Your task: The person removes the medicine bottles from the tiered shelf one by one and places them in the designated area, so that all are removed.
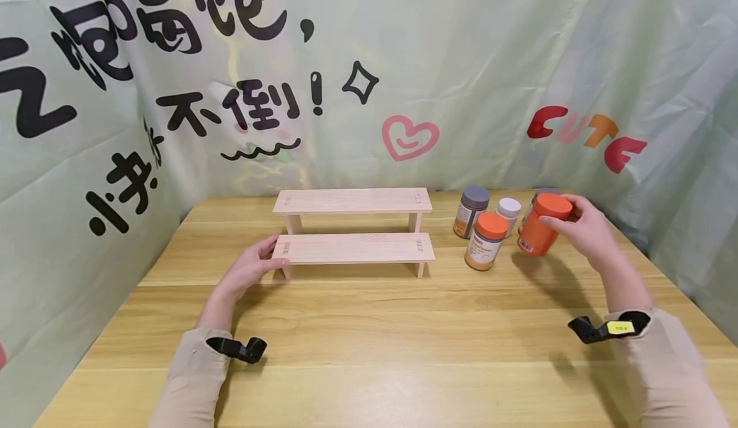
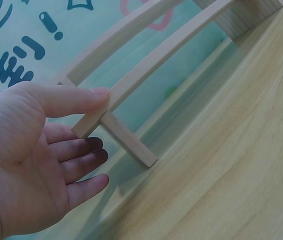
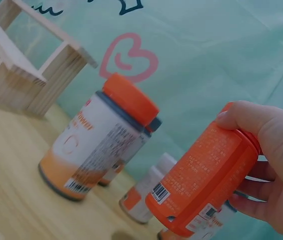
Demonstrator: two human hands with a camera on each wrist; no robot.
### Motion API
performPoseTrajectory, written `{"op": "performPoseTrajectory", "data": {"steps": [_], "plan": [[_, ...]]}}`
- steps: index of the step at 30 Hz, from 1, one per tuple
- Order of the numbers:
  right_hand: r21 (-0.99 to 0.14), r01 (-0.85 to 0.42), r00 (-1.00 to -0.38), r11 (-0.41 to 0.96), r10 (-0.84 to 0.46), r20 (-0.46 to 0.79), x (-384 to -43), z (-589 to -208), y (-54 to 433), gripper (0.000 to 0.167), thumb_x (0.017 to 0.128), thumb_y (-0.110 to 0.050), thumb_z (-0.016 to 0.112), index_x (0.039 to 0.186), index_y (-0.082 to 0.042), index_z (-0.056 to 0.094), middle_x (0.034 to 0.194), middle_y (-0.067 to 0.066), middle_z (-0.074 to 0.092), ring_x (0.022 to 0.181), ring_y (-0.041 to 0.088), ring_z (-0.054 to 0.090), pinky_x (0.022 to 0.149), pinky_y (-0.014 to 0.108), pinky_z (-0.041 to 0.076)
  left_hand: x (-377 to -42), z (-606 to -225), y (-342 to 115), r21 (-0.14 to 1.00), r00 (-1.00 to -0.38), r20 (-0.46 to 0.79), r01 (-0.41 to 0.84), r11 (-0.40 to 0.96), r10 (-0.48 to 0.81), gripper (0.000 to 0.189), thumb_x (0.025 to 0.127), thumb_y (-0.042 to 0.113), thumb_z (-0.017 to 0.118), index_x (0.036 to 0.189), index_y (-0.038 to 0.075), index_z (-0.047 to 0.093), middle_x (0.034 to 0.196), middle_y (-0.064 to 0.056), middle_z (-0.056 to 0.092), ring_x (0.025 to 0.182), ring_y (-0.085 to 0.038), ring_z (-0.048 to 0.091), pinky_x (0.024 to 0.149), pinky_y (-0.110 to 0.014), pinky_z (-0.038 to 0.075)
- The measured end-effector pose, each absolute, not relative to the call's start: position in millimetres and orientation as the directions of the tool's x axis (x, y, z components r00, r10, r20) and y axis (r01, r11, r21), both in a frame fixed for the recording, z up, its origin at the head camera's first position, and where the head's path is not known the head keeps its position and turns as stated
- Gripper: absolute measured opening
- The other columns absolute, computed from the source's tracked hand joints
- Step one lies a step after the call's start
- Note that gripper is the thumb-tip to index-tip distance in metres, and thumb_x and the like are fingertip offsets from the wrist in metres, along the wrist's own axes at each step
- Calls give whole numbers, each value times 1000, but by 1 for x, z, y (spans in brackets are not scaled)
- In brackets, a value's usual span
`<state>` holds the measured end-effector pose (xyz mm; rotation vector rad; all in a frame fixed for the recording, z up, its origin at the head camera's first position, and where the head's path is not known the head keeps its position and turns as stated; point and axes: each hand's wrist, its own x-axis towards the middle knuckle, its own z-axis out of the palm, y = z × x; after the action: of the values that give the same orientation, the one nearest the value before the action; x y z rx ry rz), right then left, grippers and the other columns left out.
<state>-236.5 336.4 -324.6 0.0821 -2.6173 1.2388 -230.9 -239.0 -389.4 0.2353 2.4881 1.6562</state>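
A two-tier wooden shelf (image 1: 353, 248) stands on the table. At the left end of its lower board is my left hand (image 1: 254, 264), pinching the edge; in the left wrist view the thumb lies along the board's front edge and the lower fingers (image 2: 84, 165) extend beneath it. My right hand (image 1: 588, 229) grips an orange bottle (image 1: 539, 232) near its lid, thumb on the near side. The bottle (image 3: 204, 175) tilts in the right wrist view, overlapping bottles behind it. Just left of it is a white-and-orange bottle with an orange lid (image 1: 484, 242).
A dark-lidded bottle (image 1: 471, 213) and a small white-lidded bottle (image 1: 509, 209) stand behind the orange-lidded one. Another dark lid (image 1: 546, 191) shows behind the held bottle. A printed curtain (image 1: 490, 63) hangs along the back of the wooden table (image 1: 369, 351).
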Motion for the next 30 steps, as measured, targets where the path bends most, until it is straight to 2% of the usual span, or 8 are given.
{"op": "performPoseTrajectory", "data": {"steps": [9,18,30], "plan": [[-742,-151,-978,653,12,210,-240,-344,337,61,92,-22,57,134,13,29,127,32,41,88,-4,38,69,7,36,-230,-385,-238,925,-975,-22,64,375,221,80,88,15,64,144,-9,13,147,-28,20,135,-37,23,110,-47,21],[-736,-132,-983,664,7,183,-239,-351,333,62,91,-23,58,134,12,30,127,33,42,91,-1,40,72,12,37,-231,-386,-239,922,-975,-20,67,382,219,79,88,14,64,144,-9,13,147,-28,19,135,-37,22,110,-47,20],[-739,-143,-985,658,-22,170,-238,-354,332,66,90,-24,61,136,11,28,128,32,41,93,-1,39,72,12,37,-230,-386,-239,920,-977,-32,54,388,213,80,88,15,64,144,-8,13,148,-28,18,136,-37,20,110,-46,19]]}}
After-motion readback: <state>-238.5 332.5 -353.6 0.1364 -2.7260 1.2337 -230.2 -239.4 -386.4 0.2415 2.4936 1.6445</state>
